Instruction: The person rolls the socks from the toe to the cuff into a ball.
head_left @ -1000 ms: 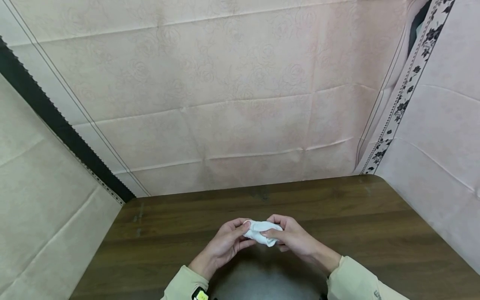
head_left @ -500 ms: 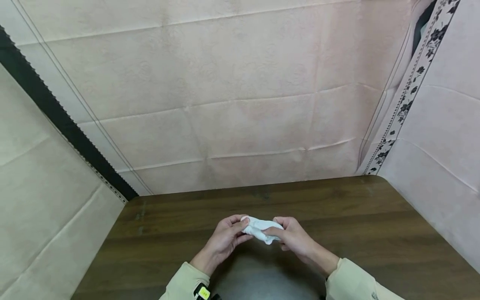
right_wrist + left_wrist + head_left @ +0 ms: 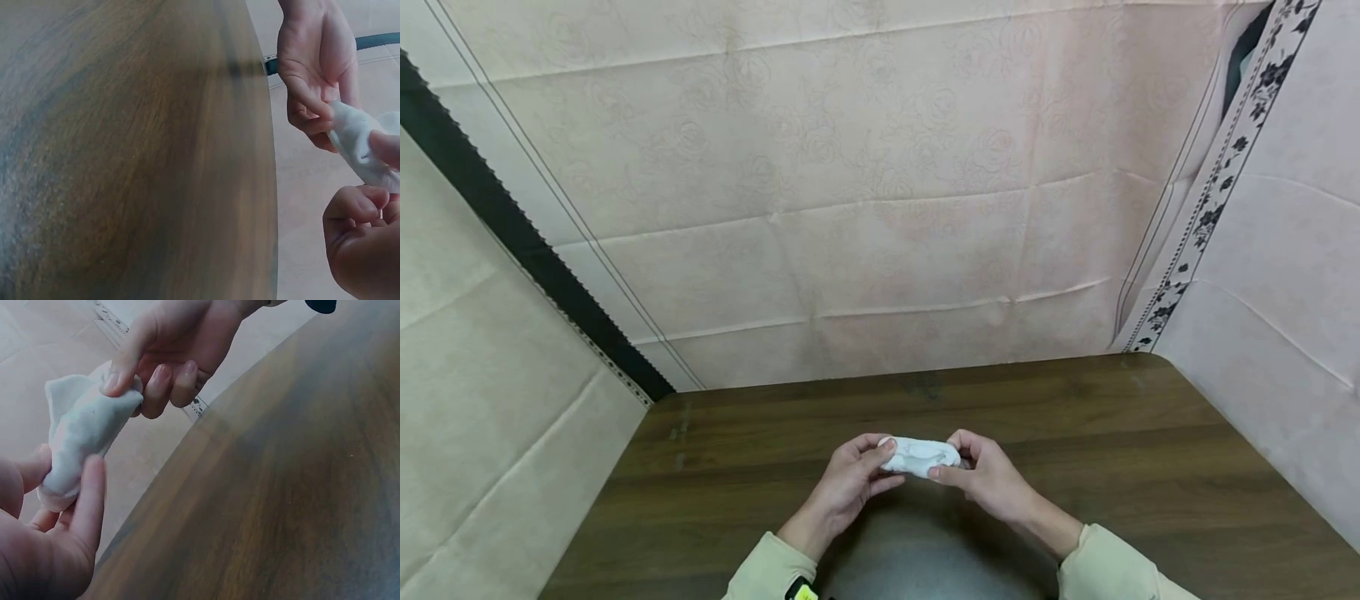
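Observation:
Between both hands is a small white cloth (image 3: 920, 456), folded into a soft, longish bundle and held up over the table. My left hand (image 3: 844, 487) grips its left end, thumb on top and fingers underneath. At the other end, my right hand (image 3: 992, 483) pinches the bundle between thumb and fingers. In the left wrist view, a loose corner of the white cloth (image 3: 90, 425) sticks out beside the right thumb. The right wrist view shows the left fingers around one end of the cloth (image 3: 356, 137), while the right hand (image 3: 369, 234) partly covers the other.
A dark brown wooden table (image 3: 737, 433) lies under the hands, its far edge straight and its right corner rounded. Pale patterned sheeting (image 3: 880, 183) hangs behind it and on both sides. A black strip (image 3: 535, 242) runs down the left join.
My right thumb has shifted to the lower edge of the bundle. The cloth now looks smoother and more level, its hanging lower fold tucked up. My left hand keeps its grip.

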Demonstrator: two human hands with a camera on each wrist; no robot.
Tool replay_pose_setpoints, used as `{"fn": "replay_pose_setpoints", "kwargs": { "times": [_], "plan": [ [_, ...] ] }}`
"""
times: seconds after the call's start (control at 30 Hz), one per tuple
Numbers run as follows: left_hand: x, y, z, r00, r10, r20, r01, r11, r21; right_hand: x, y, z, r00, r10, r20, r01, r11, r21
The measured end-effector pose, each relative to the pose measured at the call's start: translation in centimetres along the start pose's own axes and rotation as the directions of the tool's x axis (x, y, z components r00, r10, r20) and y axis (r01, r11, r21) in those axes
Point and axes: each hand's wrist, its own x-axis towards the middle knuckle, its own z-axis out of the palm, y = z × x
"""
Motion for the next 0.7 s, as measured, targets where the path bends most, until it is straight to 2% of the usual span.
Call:
{"fn": "replay_pose_setpoints", "kwargs": {
  "times": [0.13,0.33,0.57,0.7],
  "plan": [
    [-0.2,0.0,0.2,1.0,0.025,-0.01,-0.025,0.999,0.037,0.1,0.2,0.0,0.999,0.025,-0.041,-0.025,1.0,0.001],
    [-0.3,-0.3,0.4,0.999,0.034,-0.007,-0.034,0.999,0.025,0.4,0.5,0.0,0.994,0.041,-0.099,-0.041,0.999,0.002],
    [-0.4,-0.4,0.6,0.999,0.041,-0.004,-0.04,0.999,0.021,0.6,0.8,-0.2,0.985,-0.06,-0.16,0.047,0.996,-0.082],
    [-0.5,-0.3,0.9,1.0,0.03,0.006,-0.03,0.999,0.035,0.8,1.2,-0.3,0.975,-0.072,-0.21,0.05,0.993,-0.108]
  ]
}}
